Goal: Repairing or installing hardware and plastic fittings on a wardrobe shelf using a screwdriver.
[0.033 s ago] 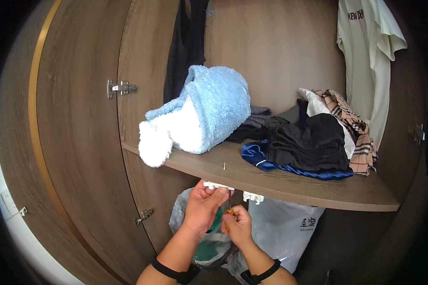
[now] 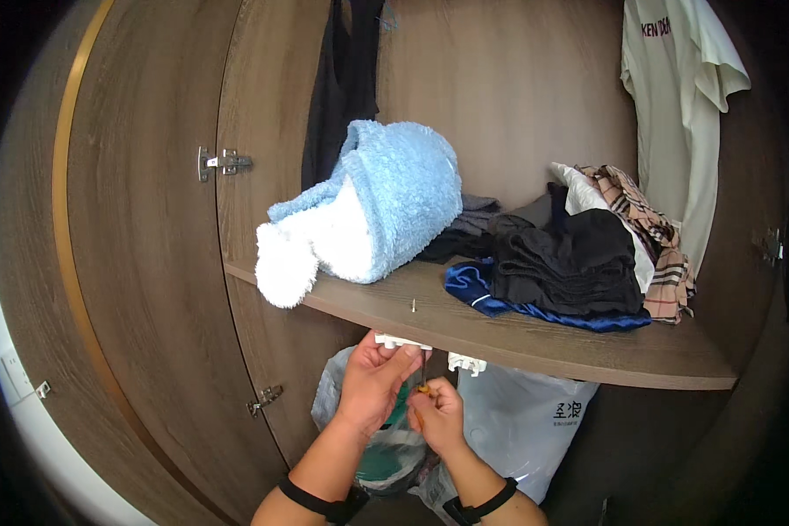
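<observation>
Under the front edge of a wooden shelf, my left hand grips a small white plastic fitting and holds it up against the underside. My right hand is closed around a screwdriver with an orange handle. Its thin shaft points up toward the right end of the fitting; the tip's exact contact is hard to make out. A second white fitting sits under the shelf, to the right of my hands. On top of the shelf, close to its edge, a small screw stands upright.
A light blue fluffy bundle with white fluff rests on the shelf's left. Folded dark clothes lie to its right. Beneath are a pale plastic bag and a green-and-clear bag. The cabinet door with hinges stands at left.
The fingers of my right hand have shifted slightly on the screwdriver, and less of its orange handle shows. My left hand and the fitting look unmoved.
</observation>
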Available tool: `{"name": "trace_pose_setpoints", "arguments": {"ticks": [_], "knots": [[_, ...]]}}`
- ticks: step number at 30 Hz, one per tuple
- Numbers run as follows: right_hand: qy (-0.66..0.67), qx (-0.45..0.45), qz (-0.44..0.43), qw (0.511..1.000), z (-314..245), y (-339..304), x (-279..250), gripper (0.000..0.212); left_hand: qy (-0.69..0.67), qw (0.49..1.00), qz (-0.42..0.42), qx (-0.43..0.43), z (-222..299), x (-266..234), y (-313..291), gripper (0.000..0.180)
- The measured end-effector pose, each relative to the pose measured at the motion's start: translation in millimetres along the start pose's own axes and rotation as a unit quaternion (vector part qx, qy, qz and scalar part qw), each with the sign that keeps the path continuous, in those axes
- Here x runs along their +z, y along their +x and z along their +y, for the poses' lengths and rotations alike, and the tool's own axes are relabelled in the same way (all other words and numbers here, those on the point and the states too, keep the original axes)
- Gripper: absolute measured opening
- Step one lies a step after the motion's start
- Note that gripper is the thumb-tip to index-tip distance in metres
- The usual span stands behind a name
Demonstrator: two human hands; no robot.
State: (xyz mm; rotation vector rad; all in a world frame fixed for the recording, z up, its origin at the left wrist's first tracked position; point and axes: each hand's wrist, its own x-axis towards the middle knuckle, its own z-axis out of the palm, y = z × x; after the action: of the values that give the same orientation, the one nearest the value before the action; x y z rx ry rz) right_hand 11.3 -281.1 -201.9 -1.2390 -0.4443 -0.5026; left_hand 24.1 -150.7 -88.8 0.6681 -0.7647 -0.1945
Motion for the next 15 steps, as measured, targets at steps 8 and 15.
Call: {"name": "trace_pose_setpoints", "arguments": {"ticks": [8,15], "knots": [[0.008,-0.023,0.0,1.0,7.2,-3.4,6.6,0.02,0.028,1.0,0.008,0.002,-1.2,-3.7,-2.3,0.025],[0.169,0.049,-0.028,0.984,-7.2,-3.4,6.5,0.01,0.008,1.0,0.01,-0.016,-0.4,-4.5,-4.4,0.027]]}}
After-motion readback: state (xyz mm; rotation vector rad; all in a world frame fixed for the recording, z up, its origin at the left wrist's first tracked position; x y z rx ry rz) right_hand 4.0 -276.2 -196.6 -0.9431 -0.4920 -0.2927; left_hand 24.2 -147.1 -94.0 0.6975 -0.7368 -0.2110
